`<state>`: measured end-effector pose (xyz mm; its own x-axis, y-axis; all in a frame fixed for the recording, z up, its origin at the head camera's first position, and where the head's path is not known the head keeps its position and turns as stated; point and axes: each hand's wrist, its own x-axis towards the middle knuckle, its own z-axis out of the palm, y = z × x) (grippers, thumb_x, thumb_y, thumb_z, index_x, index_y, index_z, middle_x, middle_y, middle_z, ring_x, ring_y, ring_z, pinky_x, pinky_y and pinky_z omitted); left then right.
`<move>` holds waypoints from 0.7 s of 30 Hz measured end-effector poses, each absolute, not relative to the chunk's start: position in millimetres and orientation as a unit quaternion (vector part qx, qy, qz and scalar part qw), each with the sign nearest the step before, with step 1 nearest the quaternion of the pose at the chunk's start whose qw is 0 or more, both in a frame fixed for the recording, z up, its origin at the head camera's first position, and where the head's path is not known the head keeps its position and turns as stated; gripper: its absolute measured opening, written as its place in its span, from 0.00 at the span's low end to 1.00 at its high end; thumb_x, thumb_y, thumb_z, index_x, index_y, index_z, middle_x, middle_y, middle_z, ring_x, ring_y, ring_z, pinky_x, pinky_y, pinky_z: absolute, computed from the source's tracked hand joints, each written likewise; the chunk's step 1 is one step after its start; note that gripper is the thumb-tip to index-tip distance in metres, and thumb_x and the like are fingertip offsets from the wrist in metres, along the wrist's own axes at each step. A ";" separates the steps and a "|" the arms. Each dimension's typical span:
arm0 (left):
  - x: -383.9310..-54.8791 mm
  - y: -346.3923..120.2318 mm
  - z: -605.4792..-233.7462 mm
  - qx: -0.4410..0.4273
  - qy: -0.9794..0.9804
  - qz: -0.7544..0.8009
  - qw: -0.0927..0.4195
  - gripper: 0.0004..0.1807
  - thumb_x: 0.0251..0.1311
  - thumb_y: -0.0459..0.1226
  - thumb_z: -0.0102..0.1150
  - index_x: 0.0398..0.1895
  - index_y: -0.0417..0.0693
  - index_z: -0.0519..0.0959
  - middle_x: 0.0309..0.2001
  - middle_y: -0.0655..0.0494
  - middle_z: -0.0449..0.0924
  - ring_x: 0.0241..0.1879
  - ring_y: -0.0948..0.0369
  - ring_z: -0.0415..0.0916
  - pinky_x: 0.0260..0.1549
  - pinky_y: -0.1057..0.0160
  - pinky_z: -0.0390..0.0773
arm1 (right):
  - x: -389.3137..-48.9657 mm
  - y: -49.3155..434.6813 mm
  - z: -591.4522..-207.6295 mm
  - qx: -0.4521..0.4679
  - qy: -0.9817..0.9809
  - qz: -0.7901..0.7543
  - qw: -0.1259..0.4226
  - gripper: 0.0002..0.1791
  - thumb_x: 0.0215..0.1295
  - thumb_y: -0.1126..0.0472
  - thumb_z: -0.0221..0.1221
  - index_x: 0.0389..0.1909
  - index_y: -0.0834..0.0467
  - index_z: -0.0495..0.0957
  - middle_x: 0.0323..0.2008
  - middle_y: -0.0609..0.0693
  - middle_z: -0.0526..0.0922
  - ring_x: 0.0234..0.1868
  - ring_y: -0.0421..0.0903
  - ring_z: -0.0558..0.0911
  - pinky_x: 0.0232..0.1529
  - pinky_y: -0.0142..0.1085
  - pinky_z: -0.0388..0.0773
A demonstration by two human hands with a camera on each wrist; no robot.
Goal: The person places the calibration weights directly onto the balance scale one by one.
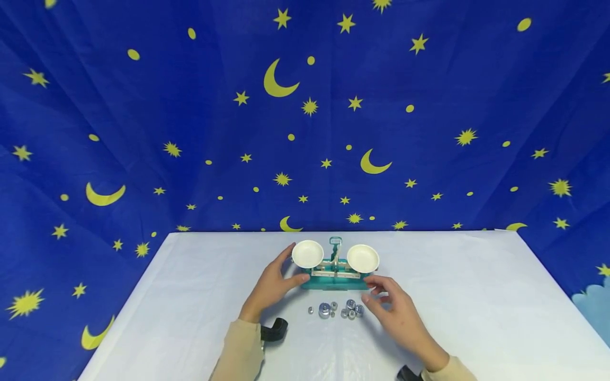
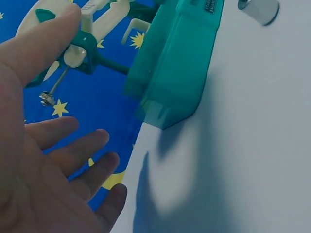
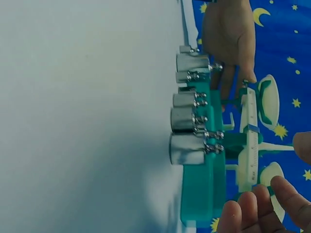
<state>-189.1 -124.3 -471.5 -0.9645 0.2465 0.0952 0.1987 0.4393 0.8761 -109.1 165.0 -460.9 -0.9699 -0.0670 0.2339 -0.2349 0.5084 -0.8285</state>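
A green balance scale (image 1: 329, 284) stands on the table with two white pans, the left pan (image 1: 307, 254) and the right pan (image 1: 363, 259). My left hand (image 1: 269, 286) is spread at its left end, thumb near the beam; the left wrist view shows nothing in the palm. Whether the thumb touches the scale, I cannot tell. At the right end hovers my right hand (image 1: 393, 307), fingers loosely bent and holding nothing. Several silvery metal weights with knobs lie in front of the base, among them a large weight (image 1: 324, 310) and a cluster of smaller weights (image 1: 351, 312).
A white cover lies over the table (image 1: 152, 323). Behind it hangs a blue cloth (image 1: 229, 127) with yellow moons and stars. A black wrist mount (image 1: 275, 330) sits by the left sleeve (image 1: 242, 344).
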 end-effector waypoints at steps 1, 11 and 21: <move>-189.1 -123.6 -471.9 0.131 0.844 0.519 0.025 0.50 0.55 0.49 0.74 0.78 0.46 0.59 0.76 0.45 0.59 0.76 0.45 0.53 0.72 0.38 0.54 | -108.6 164.5 -461.6 0.086 -0.863 0.492 0.079 0.18 0.65 0.62 0.67 0.54 0.57 0.79 0.47 0.51 0.82 0.45 0.43 0.79 0.44 0.34 0.83; -189.7 -119.2 -480.9 0.116 0.841 0.527 0.040 0.51 0.50 0.48 0.78 0.74 0.39 0.63 0.73 0.41 0.64 0.74 0.45 0.56 0.73 0.42 0.55 | -108.4 161.6 -467.8 0.047 -0.856 0.516 -0.002 0.21 0.61 0.60 0.69 0.54 0.57 0.79 0.43 0.49 0.81 0.41 0.41 0.77 0.42 0.32 0.81; -191.7 -118.0 -486.6 0.118 0.847 0.516 0.041 0.46 0.51 0.46 0.78 0.71 0.40 0.69 0.70 0.43 0.69 0.73 0.45 0.60 0.72 0.42 0.59 | -113.2 167.9 -474.6 0.067 -0.838 0.540 -0.052 0.23 0.54 0.63 0.73 0.51 0.63 0.79 0.37 0.52 0.78 0.32 0.40 0.75 0.33 0.29 0.78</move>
<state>-191.7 -118.0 -486.6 -0.9687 0.2427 0.0518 0.1574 0.4398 0.8842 -113.2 167.9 -474.6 -0.9856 -0.1681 -0.0151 -0.0557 0.4087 -0.9110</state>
